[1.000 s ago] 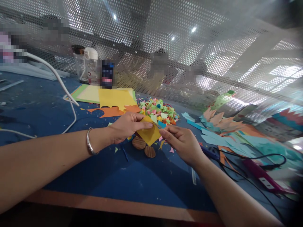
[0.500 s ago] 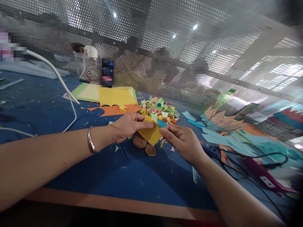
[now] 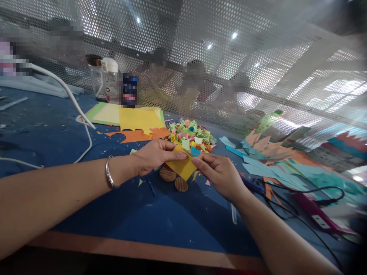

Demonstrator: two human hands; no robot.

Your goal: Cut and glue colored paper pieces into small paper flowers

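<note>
My left hand [image 3: 153,156] pinches the upper left edge of a small yellow paper piece [image 3: 181,166], thumb and fingers pressed together; a silver bracelet sits on that wrist. My right hand [image 3: 222,175] is closed at the paper's right edge, and a thin dark tip shows between the two hands; I cannot make out what my right hand grips. Two round wooden discs [image 3: 174,179] lie on the blue mat just under the paper.
A heap of small coloured paper bits [image 3: 192,135] lies behind the hands. Yellow and orange sheets [image 3: 140,122] sit at the back left beside a plastic jug [image 3: 106,79]. Cut teal and orange scraps [image 3: 275,160], black cables [image 3: 301,198] and a pink tool [image 3: 312,212] fill the right. A white cable [image 3: 77,110] crosses the left.
My right hand has moved slightly left, closer onto the yellow paper's edge. My left hand keeps its pinch in nearly the same place.
</note>
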